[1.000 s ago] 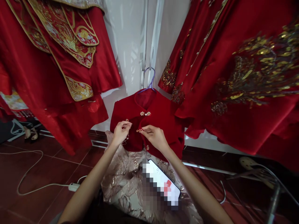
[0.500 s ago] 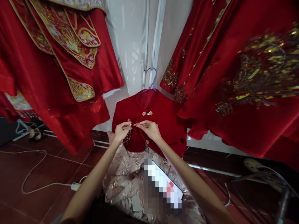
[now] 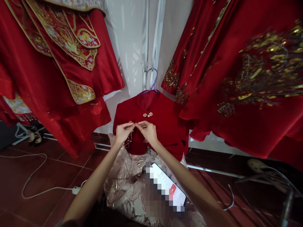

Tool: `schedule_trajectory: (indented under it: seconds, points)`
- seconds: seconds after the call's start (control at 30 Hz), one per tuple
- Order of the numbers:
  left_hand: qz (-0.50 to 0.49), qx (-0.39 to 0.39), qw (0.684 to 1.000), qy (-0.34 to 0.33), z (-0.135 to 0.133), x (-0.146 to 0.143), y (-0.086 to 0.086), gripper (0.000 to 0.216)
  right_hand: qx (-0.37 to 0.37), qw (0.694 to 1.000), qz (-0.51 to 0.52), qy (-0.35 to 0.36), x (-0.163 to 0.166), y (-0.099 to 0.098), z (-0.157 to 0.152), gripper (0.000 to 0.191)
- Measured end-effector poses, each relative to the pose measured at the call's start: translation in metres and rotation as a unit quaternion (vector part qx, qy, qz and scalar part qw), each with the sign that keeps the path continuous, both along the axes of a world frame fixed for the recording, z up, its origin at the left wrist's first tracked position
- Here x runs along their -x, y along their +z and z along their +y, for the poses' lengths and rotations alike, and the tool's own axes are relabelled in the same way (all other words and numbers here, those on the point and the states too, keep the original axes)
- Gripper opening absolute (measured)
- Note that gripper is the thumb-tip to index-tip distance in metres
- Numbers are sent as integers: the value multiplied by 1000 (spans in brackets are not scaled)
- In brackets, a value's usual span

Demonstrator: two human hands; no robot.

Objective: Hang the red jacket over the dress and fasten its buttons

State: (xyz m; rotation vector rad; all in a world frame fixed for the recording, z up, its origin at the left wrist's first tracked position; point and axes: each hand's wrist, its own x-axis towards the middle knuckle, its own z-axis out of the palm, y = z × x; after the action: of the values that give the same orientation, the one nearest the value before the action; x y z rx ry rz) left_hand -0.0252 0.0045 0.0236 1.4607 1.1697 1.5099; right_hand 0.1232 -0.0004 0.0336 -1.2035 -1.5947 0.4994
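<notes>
A red velvet-like jacket [image 3: 169, 123] hangs on a purple hanger [image 3: 155, 77], with a fastened pearl-and-gold clasp [image 3: 148, 115] below its collar. My left hand [image 3: 123, 132] pinches one side of a second clasp on the front, and my right hand [image 3: 149, 130] pinches the other. The fingertips of both hands meet, mostly hiding this clasp. A beaded chain [image 3: 128, 142] dangles beside my left hand. Another clasp piece, lower on the front, is partly covered by my right hand.
A pale metallic patterned skirt [image 3: 127, 189] spreads below the jacket, and a lit phone [image 3: 175, 189] lies on it. Embroidered red garments [image 3: 104, 60] [image 3: 201, 104] hang on both sides. A white cable [image 3: 44, 176] with a plug block runs across the tiled floor.
My right hand has moved left, closing the gap to my left hand so the fingertips now touch. Both halves of the clasp have come together between the fingers.
</notes>
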Motion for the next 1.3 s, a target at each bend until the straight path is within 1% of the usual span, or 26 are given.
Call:
schedule_trajectory:
  seconds: [0.17,0.33,0.37,0.43,0.5,0.57,0.6,0.67,0.7,0.73,0.8,0.87,0.93,1.0,1.07,1.1,1.13,1.2,1.23,1.27,1.3]
  points:
    - [17,-13,1000,-5,3,4,-2,31,-21,999,-37,-26,1,-2,-1,18]
    - [32,-13,998,-49,7,8,2,28,-21,998,-53,-35,3,2,-1,19]
    - [32,-13,998,-58,7,9,1,28,-17,998,-54,-20,2,4,-3,19]
    - [33,-17,997,-65,7,11,-4,27,-4,998,-52,40,-5,6,-9,22]
    - [52,-33,997,-45,2,14,-16,27,16,993,-48,109,-18,6,-21,25]
    - [112,-52,992,-21,-7,19,-31,26,42,986,-51,151,-35,2,-37,27]
    - [155,-57,986,-22,-13,21,-38,23,56,984,-55,161,-44,-1,-45,27]
    - [235,-59,969,-56,-23,23,-48,19,79,980,-64,173,-60,-7,-60,28]
    - [257,-59,961,-80,-27,22,-50,20,89,979,-67,173,-66,-10,-65,28]
    - [260,-59,959,-101,-30,21,-49,22,95,978,-71,170,-70,-14,-69,27]
    - [219,-44,966,-131,-35,17,-42,29,101,979,-81,156,-74,-19,-73,25]
    - [159,-8,974,-164,-37,16,-25,33,99,981,-91,140,-73,-24,-71,24]
    - [129,26,971,-198,-39,22,-5,33,98,982,-101,125,-71,-29,-66,26]
    - [158,37,965,-205,-40,37,13,34,98,982,-119,108,-71,-36,-62,28]
    - [232,30,954,-189,-37,56,23,30,95,981,-140,93,-73,-43,-58,27]
    - [278,18,946,-168,-35,65,23,27,91,981,-147,87,-74,-47,-57,26]
    - [322,-2,937,-133,-33,73,22,23,88,981,-152,81,-75,-50,-56,26]
    - [389,-49,919,-50,-28,81,12,18,85,981,-163,68,-75,-56,-54,25]
    - [405,-67,911,-26,-26,80,6,19,85,980,-169,60,-75,-59,-53,26]
    - [413,-79,907,-23,-26,77,0,22,85,979,-176,51,-74,-61,-52,26]
    - [413,-83,906,-39,-26,71,-5,24,84,978,-185,44,-72,-63,-52,27]
